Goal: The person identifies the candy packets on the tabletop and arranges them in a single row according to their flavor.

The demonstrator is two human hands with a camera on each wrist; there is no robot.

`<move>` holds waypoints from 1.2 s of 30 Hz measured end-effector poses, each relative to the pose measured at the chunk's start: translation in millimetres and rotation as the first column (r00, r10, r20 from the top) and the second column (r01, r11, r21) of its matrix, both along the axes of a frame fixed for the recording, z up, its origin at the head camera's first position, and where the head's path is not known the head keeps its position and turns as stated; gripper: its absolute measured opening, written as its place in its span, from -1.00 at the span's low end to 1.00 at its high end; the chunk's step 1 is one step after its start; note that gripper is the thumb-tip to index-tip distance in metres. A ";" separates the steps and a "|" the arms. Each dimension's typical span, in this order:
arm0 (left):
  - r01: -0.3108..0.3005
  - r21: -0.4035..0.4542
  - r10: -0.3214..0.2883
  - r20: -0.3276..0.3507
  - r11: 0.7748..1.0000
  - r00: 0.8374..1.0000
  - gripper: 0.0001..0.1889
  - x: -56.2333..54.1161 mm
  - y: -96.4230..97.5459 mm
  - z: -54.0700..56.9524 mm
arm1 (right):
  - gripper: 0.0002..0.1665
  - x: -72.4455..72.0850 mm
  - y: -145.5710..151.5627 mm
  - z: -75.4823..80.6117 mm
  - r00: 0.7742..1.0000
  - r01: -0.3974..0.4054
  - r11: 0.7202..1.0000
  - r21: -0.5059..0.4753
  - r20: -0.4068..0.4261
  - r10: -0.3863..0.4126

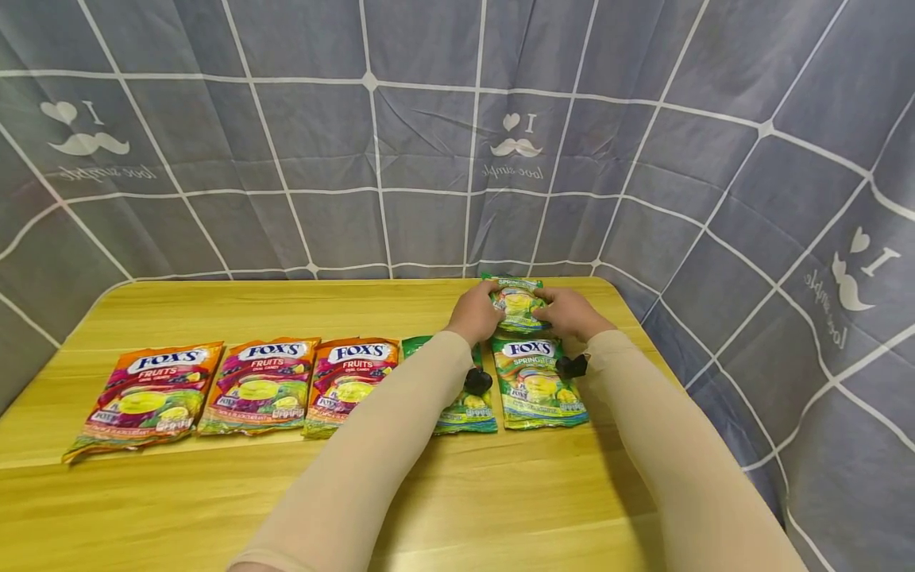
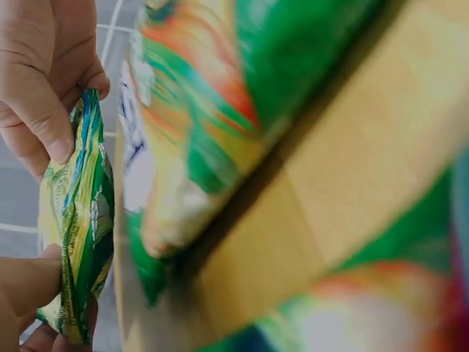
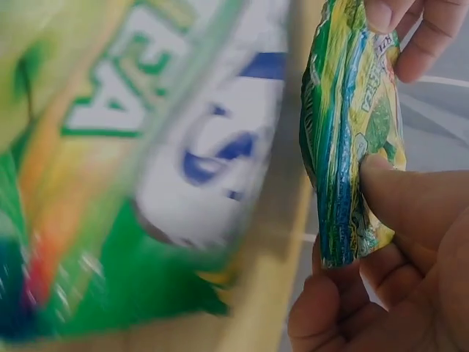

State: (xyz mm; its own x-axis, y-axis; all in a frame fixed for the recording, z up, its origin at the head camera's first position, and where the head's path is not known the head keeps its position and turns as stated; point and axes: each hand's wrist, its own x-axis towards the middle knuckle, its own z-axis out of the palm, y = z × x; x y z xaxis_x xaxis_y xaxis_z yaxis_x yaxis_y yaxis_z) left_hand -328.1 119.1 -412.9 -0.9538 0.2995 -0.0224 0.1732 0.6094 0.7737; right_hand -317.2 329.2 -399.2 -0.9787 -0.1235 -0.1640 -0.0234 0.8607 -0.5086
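Both hands hold a green candy bag (image 1: 518, 304) up behind the row, near the table's far edge. My left hand (image 1: 477, 314) pinches its left side and my right hand (image 1: 569, 312) its right side. In the right wrist view the right thumb (image 3: 396, 187) presses on one face, with fingers behind. The left wrist view shows the held bag (image 2: 77, 227) edge-on between both hands. Just below it lies a flat green spring tea bag (image 1: 539, 385). Another green bag (image 1: 465, 417) lies to its left, partly hidden by the left forearm.
Three orange and purple fruits candy bags lie in line on the left: one far left (image 1: 153, 393), one beside it (image 1: 260, 385), and one (image 1: 350, 377) partly covered by the left sleeve. A grey checked curtain (image 1: 422, 143) hangs behind and right of the wooden table (image 1: 179, 508).
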 end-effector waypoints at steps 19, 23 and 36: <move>0.203 0.152 -0.209 0.029 0.967 0.977 -0.10 52.6 37.6 26.9 | -0.30 81.5 55.2 57.3 0.993 -0.017 0.995 0.103 -0.118 0.029; 0.269 0.067 -0.269 -0.003 0.961 0.963 -0.10 68.3 51.1 25.5 | -0.24 101.2 70.5 59.7 0.997 -0.024 0.992 0.123 -0.070 0.033; 0.356 -0.347 -0.399 -0.057 0.867 0.915 -0.11 102.7 81.9 2.6 | -0.19 128.3 105.1 42.6 0.994 -0.107 0.965 0.241 -0.010 0.112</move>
State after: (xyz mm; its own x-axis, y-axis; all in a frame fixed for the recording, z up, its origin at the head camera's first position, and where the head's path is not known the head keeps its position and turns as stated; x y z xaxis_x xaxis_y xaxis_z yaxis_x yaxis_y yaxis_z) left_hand -225.4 201.0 -410.3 -0.7704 0.6337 -0.0706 0.5212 0.6897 0.5027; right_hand -188.9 434.4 -356.5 -0.9653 -0.1901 -0.1790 -0.1337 0.9488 -0.2863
